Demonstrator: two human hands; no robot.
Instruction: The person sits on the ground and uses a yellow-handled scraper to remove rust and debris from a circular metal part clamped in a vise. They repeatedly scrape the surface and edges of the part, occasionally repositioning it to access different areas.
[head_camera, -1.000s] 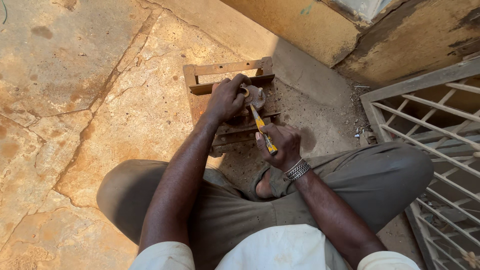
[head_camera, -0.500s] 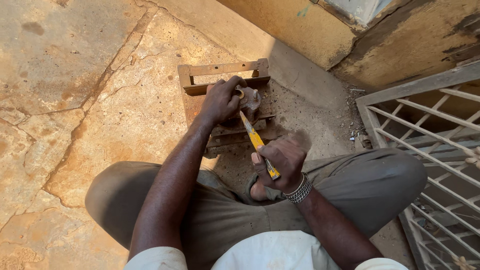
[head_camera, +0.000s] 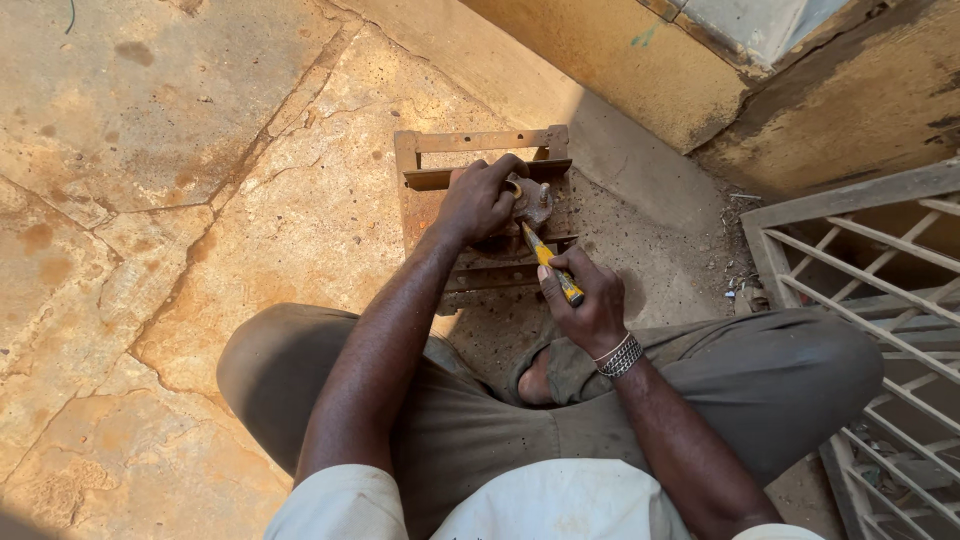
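While left hand (head_camera: 478, 200) pins metal part (head_camera: 532, 203), right hand (head_camera: 590, 305) grips screwdriver (head_camera: 550, 264).

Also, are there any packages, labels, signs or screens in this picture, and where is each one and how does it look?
None is in view: no package, label, sign or screen.
The left hand grips a small rusty metal part on a rusty metal frame.
The right hand holds a yellow-handled tool against the part.
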